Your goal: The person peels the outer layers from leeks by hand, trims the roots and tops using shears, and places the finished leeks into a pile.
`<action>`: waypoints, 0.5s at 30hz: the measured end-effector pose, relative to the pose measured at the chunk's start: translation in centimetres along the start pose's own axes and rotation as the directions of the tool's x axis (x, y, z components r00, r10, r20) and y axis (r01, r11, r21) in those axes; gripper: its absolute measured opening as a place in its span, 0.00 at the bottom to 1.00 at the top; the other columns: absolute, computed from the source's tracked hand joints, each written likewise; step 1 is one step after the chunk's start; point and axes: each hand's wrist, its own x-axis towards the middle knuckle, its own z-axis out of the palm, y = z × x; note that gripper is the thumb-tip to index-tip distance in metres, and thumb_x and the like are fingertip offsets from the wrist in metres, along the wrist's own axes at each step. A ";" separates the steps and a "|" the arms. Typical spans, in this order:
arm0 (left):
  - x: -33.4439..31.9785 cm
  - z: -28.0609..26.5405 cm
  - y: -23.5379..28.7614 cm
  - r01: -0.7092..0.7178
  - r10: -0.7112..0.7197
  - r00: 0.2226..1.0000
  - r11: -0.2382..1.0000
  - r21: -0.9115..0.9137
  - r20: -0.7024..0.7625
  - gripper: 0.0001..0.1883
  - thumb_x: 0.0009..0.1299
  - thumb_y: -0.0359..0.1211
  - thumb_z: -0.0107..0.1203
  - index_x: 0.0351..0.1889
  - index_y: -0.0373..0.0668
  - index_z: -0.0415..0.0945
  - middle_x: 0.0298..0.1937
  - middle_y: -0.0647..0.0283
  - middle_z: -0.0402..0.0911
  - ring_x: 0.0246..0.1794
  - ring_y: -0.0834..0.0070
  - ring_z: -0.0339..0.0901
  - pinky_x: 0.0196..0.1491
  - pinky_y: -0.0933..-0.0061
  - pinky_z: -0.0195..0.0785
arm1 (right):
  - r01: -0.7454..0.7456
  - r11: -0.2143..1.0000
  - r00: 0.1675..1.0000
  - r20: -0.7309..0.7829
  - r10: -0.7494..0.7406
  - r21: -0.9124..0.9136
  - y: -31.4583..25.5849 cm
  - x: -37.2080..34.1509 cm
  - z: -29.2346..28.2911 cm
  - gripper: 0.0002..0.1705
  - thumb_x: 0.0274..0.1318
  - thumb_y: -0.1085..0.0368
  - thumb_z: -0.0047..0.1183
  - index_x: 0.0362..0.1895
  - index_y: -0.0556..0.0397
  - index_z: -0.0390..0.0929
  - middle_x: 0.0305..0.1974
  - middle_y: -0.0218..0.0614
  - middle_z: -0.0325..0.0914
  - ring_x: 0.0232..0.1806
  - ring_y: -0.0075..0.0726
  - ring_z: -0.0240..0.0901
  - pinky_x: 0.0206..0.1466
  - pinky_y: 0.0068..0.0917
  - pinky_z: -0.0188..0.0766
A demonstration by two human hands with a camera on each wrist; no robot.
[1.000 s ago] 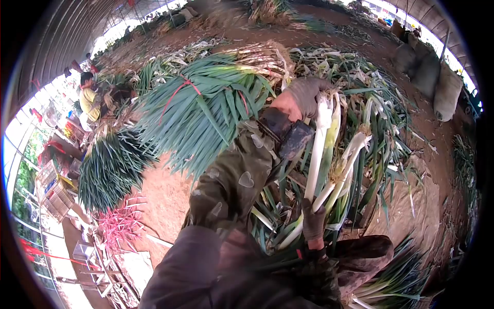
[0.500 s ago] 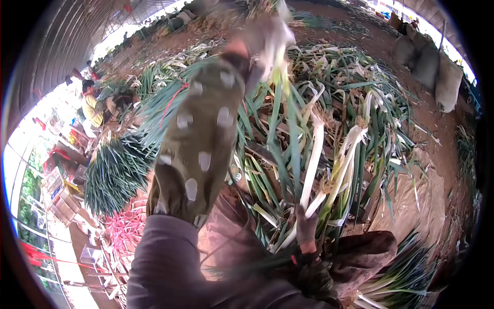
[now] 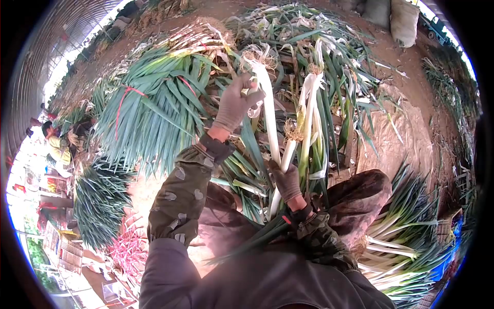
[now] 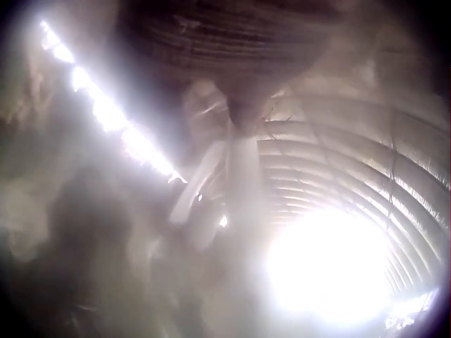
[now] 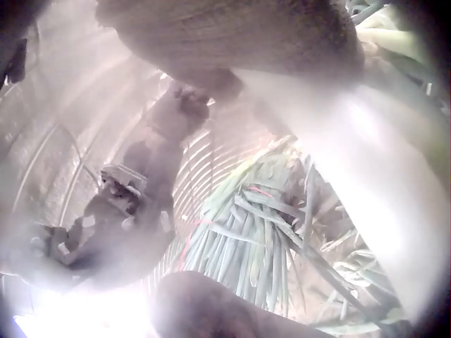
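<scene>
My right hand (image 3: pixel 289 184) grips a thick white leek (image 3: pixel 268 108) low on its stalk, with the roots standing upward. Another leek stalk (image 3: pixel 288 154) rises beside the same fingers. Close to the left of the upper stalk is my left hand (image 3: pixel 235 105), its gloved fingers bent and parted from the thumb; a pale, thin scrap lies by the thumb. The right wrist view has the stalk (image 5: pixel 373 183) slanting large below my right hand (image 5: pixel 239 42), and my left hand (image 5: pixel 180 109) behind. Blur hides the left fingertips' contact in the left wrist view.
A green leek bundle (image 3: pixel 154 103) with red ties lies left, a darker one (image 3: pixel 100 203) below it. Loose leaves and leeks (image 3: pixel 309 31) heap ahead. More leeks (image 3: pixel 396 252) lie at lower right; red strands (image 3: pixel 131 247) lie lower left. A person (image 3: pixel 57 147) sits far left.
My left hand swung a leek away toward the bundle at upper left, let it go, and came back beside the stalk in my right hand. The head view has tilted down.
</scene>
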 end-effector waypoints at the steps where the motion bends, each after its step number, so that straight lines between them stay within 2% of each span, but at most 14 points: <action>1: 0.7 -0.1 0.5 0.045 -0.043 0.999 0.998 -0.055 0.029 0.17 0.69 0.36 0.61 0.50 0.34 0.77 0.33 0.62 0.78 0.19 0.82 0.74 0.21 0.80 0.70 | -0.067 0.998 0.997 0.034 0.067 -0.001 0.4 -0.1 -0.1 0.18 0.62 0.57 0.62 0.37 0.63 0.83 0.21 0.30 0.77 0.25 0.18 0.68 0.27 0.28 0.68; 4: 2.3 -1.2 2.1 0.158 -0.148 0.984 0.981 -0.112 0.094 0.06 0.70 0.30 0.59 0.37 0.37 0.78 0.21 0.71 0.73 0.16 0.84 0.70 0.20 0.83 0.63 | -0.230 0.973 0.966 0.128 0.225 0.026 1.2 0.0 -0.1 0.17 0.62 0.58 0.61 0.38 0.63 0.82 0.22 0.29 0.77 0.24 0.19 0.69 0.27 0.28 0.68; 5: 2.8 -1.5 3.8 0.159 -0.155 0.986 0.985 -0.074 0.055 0.06 0.72 0.31 0.56 0.33 0.40 0.79 0.17 0.73 0.71 0.13 0.85 0.66 0.17 0.82 0.60 | -0.260 0.964 0.956 0.153 0.249 0.059 0.8 0.0 -0.1 0.17 0.62 0.58 0.61 0.38 0.63 0.82 0.21 0.28 0.76 0.24 0.19 0.69 0.27 0.27 0.68; 6: 4.5 -2.3 1.9 0.022 -0.021 0.999 0.999 0.044 -0.039 0.05 0.72 0.30 0.55 0.35 0.42 0.80 0.19 0.73 0.72 0.12 0.85 0.63 0.16 0.82 0.54 | -0.294 0.952 0.945 0.180 0.275 0.089 0.5 -0.2 -0.2 0.17 0.62 0.58 0.61 0.38 0.63 0.82 0.21 0.27 0.76 0.24 0.19 0.69 0.27 0.27 0.68; 7: 5.2 -3.0 4.5 0.166 -0.200 0.965 0.966 -0.199 -0.167 0.06 0.71 0.29 0.53 0.36 0.43 0.81 0.19 0.74 0.70 0.13 0.86 0.60 0.16 0.83 0.50 | -0.278 0.959 0.948 0.180 0.264 0.059 0.2 -0.4 -0.2 0.17 0.62 0.58 0.61 0.39 0.63 0.82 0.21 0.27 0.76 0.24 0.18 0.68 0.27 0.27 0.68; 8: 6.6 -4.5 5.2 0.085 -0.202 0.923 0.937 -0.338 -0.328 0.09 0.71 0.34 0.54 0.35 0.36 0.79 0.20 0.71 0.71 0.16 0.83 0.64 0.20 0.78 0.56 | -0.263 0.964 0.951 0.178 0.254 0.032 -0.1 -0.5 -0.2 0.17 0.62 0.58 0.61 0.39 0.63 0.82 0.22 0.27 0.76 0.24 0.18 0.68 0.26 0.26 0.67; 9: 8.3 -7.3 5.6 0.078 -0.210 0.914 0.931 -0.357 -0.348 0.08 0.71 0.32 0.55 0.36 0.36 0.78 0.20 0.71 0.71 0.15 0.82 0.63 0.19 0.78 0.56 | -0.253 0.967 0.953 0.173 0.248 0.004 -0.2 -0.9 -0.2 0.17 0.62 0.58 0.61 0.39 0.63 0.82 0.22 0.27 0.76 0.23 0.17 0.68 0.26 0.26 0.67; 10: 10.0 -9.7 4.5 -0.009 -0.187 0.900 0.895 -0.446 -0.393 0.09 0.71 0.33 0.55 0.39 0.35 0.80 0.20 0.70 0.73 0.15 0.82 0.64 0.20 0.78 0.58 | -0.214 0.977 0.966 0.153 0.210 0.011 0.1 -1.2 -0.1 0.17 0.63 0.58 0.61 0.40 0.62 0.82 0.23 0.27 0.77 0.23 0.17 0.68 0.26 0.26 0.67; 12: 9.6 -10.6 6.4 0.064 -0.079 0.956 0.996 -0.063 -0.282 0.11 0.72 0.38 0.57 0.43 0.40 0.81 0.21 0.69 0.75 0.15 0.82 0.65 0.22 0.77 0.61 | -0.118 0.993 0.986 0.121 0.114 0.026 0.6 -1.0 0.2 0.17 0.63 0.57 0.61 0.41 0.62 0.82 0.24 0.27 0.77 0.23 0.17 0.67 0.25 0.26 0.66; 13: 8.7 -9.6 6.4 0.086 -0.062 0.981 0.988 0.127 -0.183 0.12 0.72 0.39 0.58 0.45 0.42 0.82 0.23 0.68 0.77 0.16 0.81 0.67 0.23 0.77 0.64 | -0.112 0.993 0.986 0.129 0.106 0.042 0.4 -0.9 0.1 0.15 0.63 0.60 0.61 0.42 0.61 0.82 0.25 0.29 0.78 0.22 0.18 0.69 0.24 0.25 0.69; 14: 7.4 -7.9 6.2 0.088 -0.063 0.994 0.944 0.319 -0.088 0.12 0.71 0.41 0.59 0.46 0.45 0.82 0.25 0.67 0.79 0.17 0.81 0.69 0.25 0.76 0.66 | -0.263 0.962 0.952 0.184 0.246 0.076 -1.8 -0.9 -0.2 0.14 0.64 0.61 0.59 0.43 0.62 0.82 0.26 0.29 0.78 0.22 0.19 0.72 0.25 0.24 0.76; 15: 5.4 -6.5 6.3 0.011 -0.014 1.000 0.921 0.389 0.004 0.13 0.70 0.41 0.60 0.48 0.46 0.82 0.27 0.66 0.81 0.18 0.81 0.71 0.26 0.75 0.68 | -0.326 0.931 0.937 0.186 0.295 0.163 -1.6 -0.8 0.2 0.14 0.65 0.62 0.59 0.43 0.63 0.81 0.27 0.31 0.79 0.22 0.20 0.73 0.26 0.24 0.79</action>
